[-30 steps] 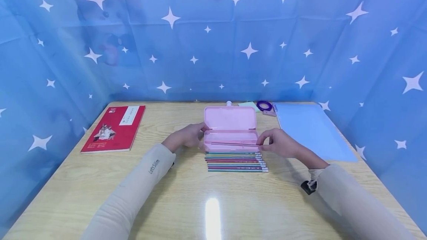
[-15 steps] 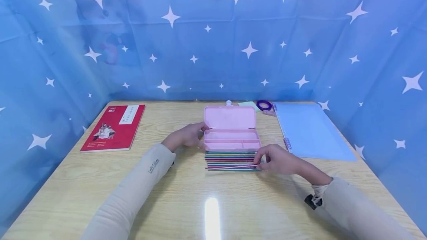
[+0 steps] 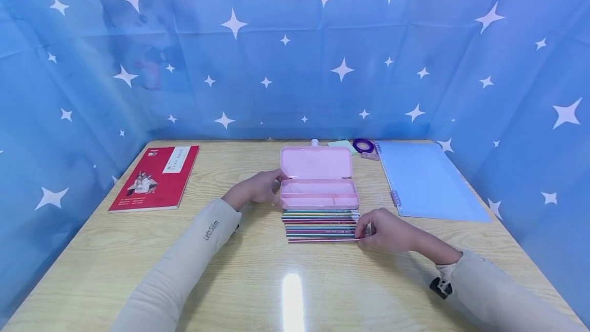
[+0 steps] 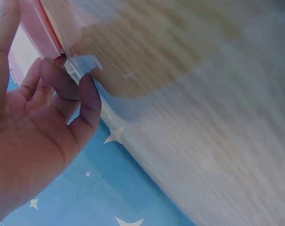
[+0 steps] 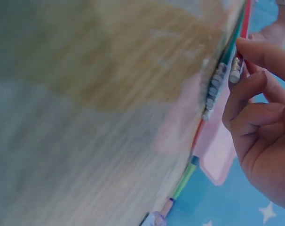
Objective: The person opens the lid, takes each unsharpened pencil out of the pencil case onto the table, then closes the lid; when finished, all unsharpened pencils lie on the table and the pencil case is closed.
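Observation:
A pink pencil case point(image 3: 316, 163) stands with its lid raised in the middle of the table; its divided tray holds nothing I can see. My left hand point(image 3: 255, 187) grips the case's left side, its curled fingers at the pink edge in the left wrist view. Directly in front of the case, several coloured pencils point(image 3: 318, 223) lie side by side, eraser ends to the right. At the near side of this row, my right hand point(image 3: 387, 230) pinches a red pencil point(image 3: 320, 241) near its eraser end. The right wrist view shows its eraser point(image 5: 235, 73) by the fingertips.
A red booklet point(image 3: 156, 178) lies at the left. To the right is a blue spiral notebook point(image 3: 433, 181). Behind the case are a purple tape roll point(image 3: 363, 146), a small pink block point(image 3: 370, 156), pale green paper point(image 3: 341, 144) and a white-capped thing point(image 3: 315, 142). A starry curtain surrounds the table.
My right hand has brought the pencil from over the case tray toward me, down to the near side of the row. The left hand has stayed on the case.

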A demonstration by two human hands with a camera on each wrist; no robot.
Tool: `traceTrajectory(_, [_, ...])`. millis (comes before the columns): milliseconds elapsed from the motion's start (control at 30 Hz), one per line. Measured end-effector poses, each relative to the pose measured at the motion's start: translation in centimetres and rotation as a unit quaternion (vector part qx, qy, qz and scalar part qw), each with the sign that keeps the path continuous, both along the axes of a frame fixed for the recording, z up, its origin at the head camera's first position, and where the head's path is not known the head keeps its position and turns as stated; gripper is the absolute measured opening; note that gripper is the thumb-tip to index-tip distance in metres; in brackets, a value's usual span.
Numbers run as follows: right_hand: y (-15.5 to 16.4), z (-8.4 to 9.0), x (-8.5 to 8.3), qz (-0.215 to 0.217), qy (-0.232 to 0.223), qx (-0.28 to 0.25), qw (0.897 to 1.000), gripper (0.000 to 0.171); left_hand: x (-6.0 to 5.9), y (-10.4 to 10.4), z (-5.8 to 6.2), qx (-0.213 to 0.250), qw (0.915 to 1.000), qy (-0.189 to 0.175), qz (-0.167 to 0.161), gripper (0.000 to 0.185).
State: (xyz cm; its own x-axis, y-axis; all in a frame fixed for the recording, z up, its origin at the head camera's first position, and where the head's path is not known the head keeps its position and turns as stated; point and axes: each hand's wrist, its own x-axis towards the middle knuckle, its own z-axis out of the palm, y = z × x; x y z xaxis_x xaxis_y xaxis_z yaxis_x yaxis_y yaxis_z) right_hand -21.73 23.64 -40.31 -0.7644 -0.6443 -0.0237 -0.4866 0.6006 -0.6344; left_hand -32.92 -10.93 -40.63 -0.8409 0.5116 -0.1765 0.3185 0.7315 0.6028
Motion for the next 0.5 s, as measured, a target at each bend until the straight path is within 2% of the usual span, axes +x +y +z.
traceTrajectory(300, [-0.19,-0.52,0.07,0.005,0.050,0.020,0.999,0.014,-0.25,-0.07,-0.26,-0.005,0.9999,0.012,-0.011,0.071])
traceTrajectory(500, [-0.30,-0.43,-0.03,0.003,0.064,0.027,0.998,0.017,-0.24,-0.04,-0.23,-0.008,0.9999,0.008,-0.007,0.071])
